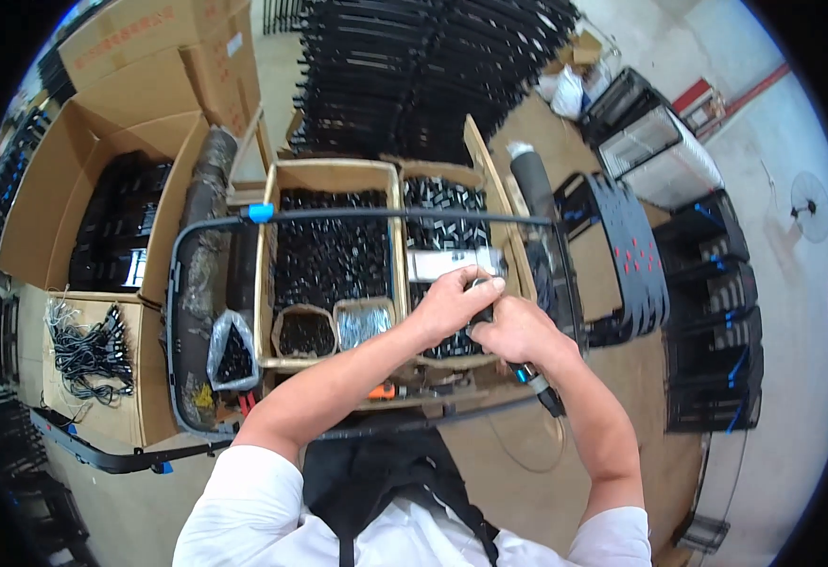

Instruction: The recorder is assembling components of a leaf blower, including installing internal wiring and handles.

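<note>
My right hand (518, 329) is wrapped round a dark electric screwdriver (531, 378) with a blue ring, its rear end tilted toward me and a thin cord (527, 467) trailing from it. Close against it, my left hand (456, 300) is closed at the tool's front end; a small dark part shows by its thumb, but what the fingers hold is hidden. Both hands are above the right parts box, beside a pale, shiny flat packet (452, 265). A large black rectangular frame (338, 215) lies across the boxes, with a blue clip (261, 213) on its far bar.
A cardboard box (265, 255) of small black parts holds two smaller containers. Left are a bag of black pieces (234, 352), bundled black cables (93, 354) and a large open carton (41, 227). Stacked black frames (414, 76) stand behind; black crates (712, 321) stand right.
</note>
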Available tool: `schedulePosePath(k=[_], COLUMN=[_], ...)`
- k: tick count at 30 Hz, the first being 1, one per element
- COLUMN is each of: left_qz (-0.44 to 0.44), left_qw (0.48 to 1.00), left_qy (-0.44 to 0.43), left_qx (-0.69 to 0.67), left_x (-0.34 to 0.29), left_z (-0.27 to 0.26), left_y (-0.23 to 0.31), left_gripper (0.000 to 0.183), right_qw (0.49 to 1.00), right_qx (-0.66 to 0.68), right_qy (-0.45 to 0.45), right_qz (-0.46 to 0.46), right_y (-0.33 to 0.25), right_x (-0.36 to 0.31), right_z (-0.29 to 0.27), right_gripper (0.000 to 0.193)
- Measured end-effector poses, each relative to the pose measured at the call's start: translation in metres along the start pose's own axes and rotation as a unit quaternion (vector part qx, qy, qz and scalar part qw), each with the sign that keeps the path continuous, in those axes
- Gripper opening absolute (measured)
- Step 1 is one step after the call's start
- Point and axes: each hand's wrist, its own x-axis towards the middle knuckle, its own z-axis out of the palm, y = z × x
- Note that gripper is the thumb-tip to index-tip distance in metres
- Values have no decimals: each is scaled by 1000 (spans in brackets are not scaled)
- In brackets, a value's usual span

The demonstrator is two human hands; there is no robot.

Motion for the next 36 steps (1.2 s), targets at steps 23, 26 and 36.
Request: schedulePosePath(k=[23,26,36], left_qz=[-44,-32,-18], left_qw=[995,995,998], left_qy=[56,55,61], left_qx=[-77,-78,-31], left_x=[-198,-195,-203], left_z=[83,81,90], left_y=[-57,-62,-66], left_gripper=[19,18,22], right_qw=[990,992,994], right_qx=[68,64,49], right_qy=[-38,-7,-52], right_qz=[-120,-107,-88], right_y=[25,25,26], right_x=[-172,-171,-178], right_z=[108,115,119], right_gripper=[44,43,40])
